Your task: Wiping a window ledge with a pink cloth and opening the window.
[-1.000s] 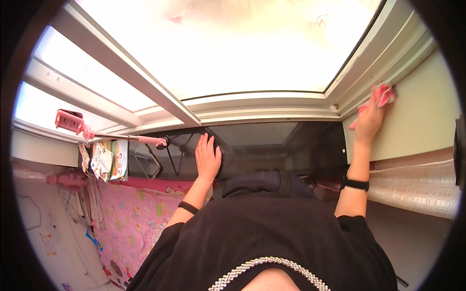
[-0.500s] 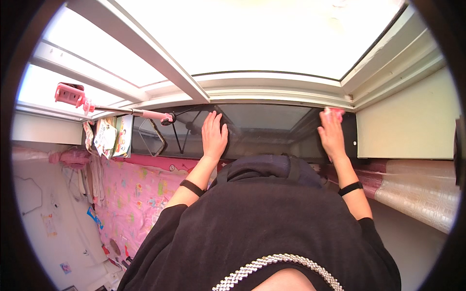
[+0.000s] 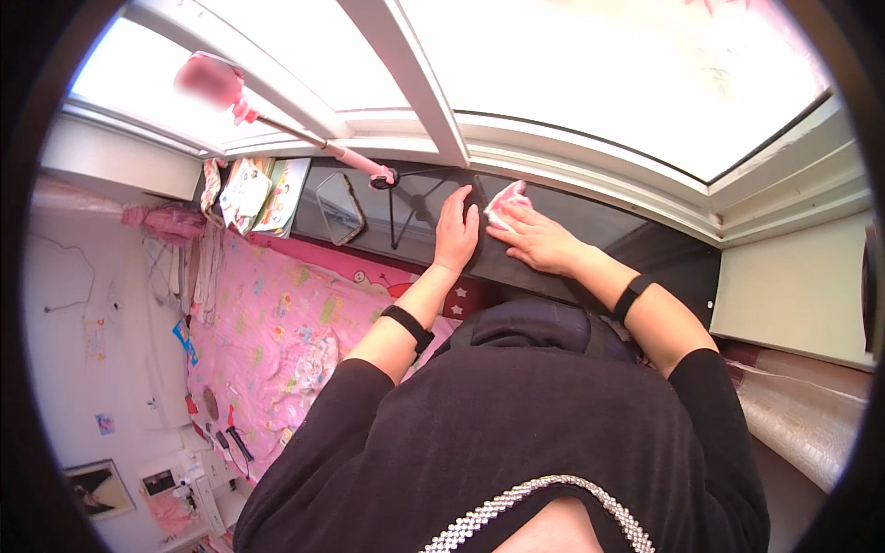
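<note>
**Pink-and-white cloth [image 3: 508, 204] on a shiny black sill [image 3: 659, 263], hands nearly meeting**

So, 12 is the top of the view. The cloth's between 1 and 2, close to the middle, lying on the sill under the right hand [image 3: 539, 241]. Those fingers are stretched out and fanned a bit over it; can't tell if any of them pinch it. The left hand [image 3: 455, 235] is just beside it at 12, palm down on the sill, fingers pressed together, thumb a little apart.

The sill's properly glossy, you can see reflections in it. A white window frame [image 3: 590, 189] runs along its far edge, glass totally blown out at 1. At 11 there's a pink phone stand [image 3: 361, 164] on thin black legs. Over at 10, a slim framed rectangle [image 3: 340, 208] lies flat, with books [image 3: 281, 198] beyond it.

Rest of the room: pink patterned bedding [image 3: 267, 318] between 8 and 9, a framed picture [image 3: 100, 488] at 8, a pale panel [image 3: 793, 276] at 3.
</note>
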`<action>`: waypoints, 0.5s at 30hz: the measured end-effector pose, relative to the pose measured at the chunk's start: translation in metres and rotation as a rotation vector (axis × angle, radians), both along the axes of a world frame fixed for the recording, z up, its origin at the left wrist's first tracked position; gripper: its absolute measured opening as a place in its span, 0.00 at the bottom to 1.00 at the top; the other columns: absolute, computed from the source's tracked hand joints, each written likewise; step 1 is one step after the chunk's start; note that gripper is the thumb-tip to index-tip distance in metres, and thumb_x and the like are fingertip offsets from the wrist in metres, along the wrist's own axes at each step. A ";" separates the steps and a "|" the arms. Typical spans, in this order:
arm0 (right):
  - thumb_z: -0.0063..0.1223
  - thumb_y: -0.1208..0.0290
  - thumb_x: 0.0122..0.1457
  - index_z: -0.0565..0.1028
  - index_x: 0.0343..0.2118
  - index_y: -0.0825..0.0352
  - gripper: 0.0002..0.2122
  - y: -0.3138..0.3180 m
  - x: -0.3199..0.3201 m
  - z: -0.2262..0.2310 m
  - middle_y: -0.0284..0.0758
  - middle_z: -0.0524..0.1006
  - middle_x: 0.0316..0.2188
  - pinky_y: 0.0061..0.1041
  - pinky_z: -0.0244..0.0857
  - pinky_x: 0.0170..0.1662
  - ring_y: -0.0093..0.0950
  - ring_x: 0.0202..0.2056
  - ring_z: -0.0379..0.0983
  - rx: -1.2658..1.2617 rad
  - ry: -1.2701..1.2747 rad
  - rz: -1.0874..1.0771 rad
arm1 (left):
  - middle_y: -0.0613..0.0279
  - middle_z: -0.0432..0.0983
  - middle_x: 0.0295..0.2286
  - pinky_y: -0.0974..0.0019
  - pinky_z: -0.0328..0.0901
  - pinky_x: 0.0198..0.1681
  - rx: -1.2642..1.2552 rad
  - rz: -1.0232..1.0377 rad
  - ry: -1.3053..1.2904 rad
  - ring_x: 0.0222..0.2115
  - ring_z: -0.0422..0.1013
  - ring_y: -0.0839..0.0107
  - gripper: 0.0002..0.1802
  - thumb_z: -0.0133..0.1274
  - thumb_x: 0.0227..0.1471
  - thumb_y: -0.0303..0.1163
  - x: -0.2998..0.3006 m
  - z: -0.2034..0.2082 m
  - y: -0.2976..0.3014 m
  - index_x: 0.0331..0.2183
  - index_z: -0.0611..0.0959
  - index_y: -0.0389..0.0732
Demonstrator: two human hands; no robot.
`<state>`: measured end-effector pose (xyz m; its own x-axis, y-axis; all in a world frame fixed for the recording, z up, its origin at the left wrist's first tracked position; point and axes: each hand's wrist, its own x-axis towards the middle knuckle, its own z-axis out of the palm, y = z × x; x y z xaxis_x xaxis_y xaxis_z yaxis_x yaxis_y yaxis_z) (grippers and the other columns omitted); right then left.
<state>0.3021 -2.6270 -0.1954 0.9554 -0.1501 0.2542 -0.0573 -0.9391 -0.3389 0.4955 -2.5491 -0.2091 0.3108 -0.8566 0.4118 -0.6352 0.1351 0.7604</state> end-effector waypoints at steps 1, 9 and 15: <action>0.53 0.63 0.58 0.67 0.59 0.59 0.24 0.006 0.009 0.001 0.43 0.60 0.63 0.44 0.43 0.69 0.42 0.66 0.50 0.020 0.001 0.045 | 0.45 0.70 0.50 0.56 0.59 0.58 -0.001 -0.011 0.026 0.53 0.65 0.51 0.21 0.49 0.57 0.30 0.003 0.001 0.004 0.51 0.72 0.34; 0.54 0.70 0.55 0.74 0.52 0.56 0.19 0.031 -0.043 0.007 0.43 0.68 0.58 0.41 0.50 0.67 0.40 0.63 0.58 0.095 0.034 0.162 | 0.48 0.72 0.47 0.59 0.63 0.55 0.085 -0.022 -0.105 0.49 0.70 0.54 0.19 0.53 0.54 0.28 0.027 0.057 0.059 0.48 0.75 0.34; 0.54 0.77 0.53 0.75 0.50 0.57 0.19 0.050 -0.166 0.025 0.40 0.72 0.55 0.41 0.57 0.62 0.42 0.59 0.64 0.140 0.023 -0.424 | 0.55 0.72 0.45 0.67 0.69 0.43 -0.106 0.342 0.144 0.43 0.71 0.67 0.22 0.57 0.55 0.32 0.074 0.115 0.071 0.49 0.73 0.33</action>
